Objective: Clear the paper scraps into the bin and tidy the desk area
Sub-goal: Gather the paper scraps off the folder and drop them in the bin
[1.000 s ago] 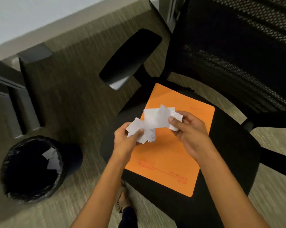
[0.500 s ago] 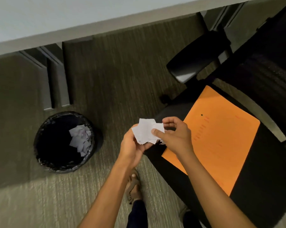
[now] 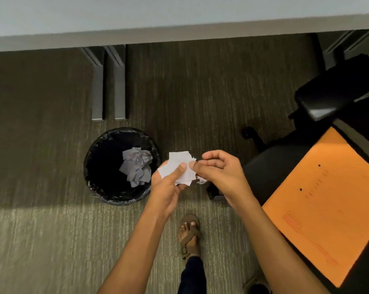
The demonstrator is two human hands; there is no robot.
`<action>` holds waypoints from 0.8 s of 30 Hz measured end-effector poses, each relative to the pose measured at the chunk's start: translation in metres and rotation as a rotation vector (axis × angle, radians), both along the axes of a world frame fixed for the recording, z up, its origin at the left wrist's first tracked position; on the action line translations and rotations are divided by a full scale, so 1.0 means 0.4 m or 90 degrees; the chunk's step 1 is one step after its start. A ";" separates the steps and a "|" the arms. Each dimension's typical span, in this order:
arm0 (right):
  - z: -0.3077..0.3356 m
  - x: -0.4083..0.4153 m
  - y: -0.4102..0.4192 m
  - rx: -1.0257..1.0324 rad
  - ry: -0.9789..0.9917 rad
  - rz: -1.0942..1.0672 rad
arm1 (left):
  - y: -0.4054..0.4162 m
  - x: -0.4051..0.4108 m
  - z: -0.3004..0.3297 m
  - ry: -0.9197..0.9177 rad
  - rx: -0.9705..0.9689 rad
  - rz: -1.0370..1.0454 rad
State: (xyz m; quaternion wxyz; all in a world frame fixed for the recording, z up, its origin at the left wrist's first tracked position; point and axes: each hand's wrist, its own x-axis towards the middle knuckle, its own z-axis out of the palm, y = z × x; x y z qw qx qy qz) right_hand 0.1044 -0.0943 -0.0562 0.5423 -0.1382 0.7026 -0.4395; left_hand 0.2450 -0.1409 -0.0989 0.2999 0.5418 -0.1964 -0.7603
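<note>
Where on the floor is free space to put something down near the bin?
Bare carpet lies in front of the bin, beside the sandalled foot. More lies between the bin and the chair base. The orange folder crowds the chair seat.

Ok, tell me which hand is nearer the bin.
Left. The left hand sits just beside the bin's right rim, holding the paper scraps. The right hand pinches them from further right, toward the chair.
</note>
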 end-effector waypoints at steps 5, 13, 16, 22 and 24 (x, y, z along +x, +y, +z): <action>-0.006 0.094 -0.090 0.006 -0.177 -0.116 | -0.089 0.143 -0.004 -0.011 0.007 0.090; -0.056 0.264 -0.235 0.021 -0.356 -0.155 | -0.215 0.354 -0.036 -0.091 0.036 0.252; -0.077 0.343 -0.280 0.012 -0.396 -0.166 | -0.246 0.393 -0.057 -0.111 0.038 0.268; -0.133 0.430 -0.311 0.028 -0.435 -0.201 | -0.256 0.440 -0.079 -0.021 0.162 0.201; -0.150 0.418 -0.289 0.034 -0.408 -0.191 | -0.243 0.461 -0.089 -0.017 0.192 0.174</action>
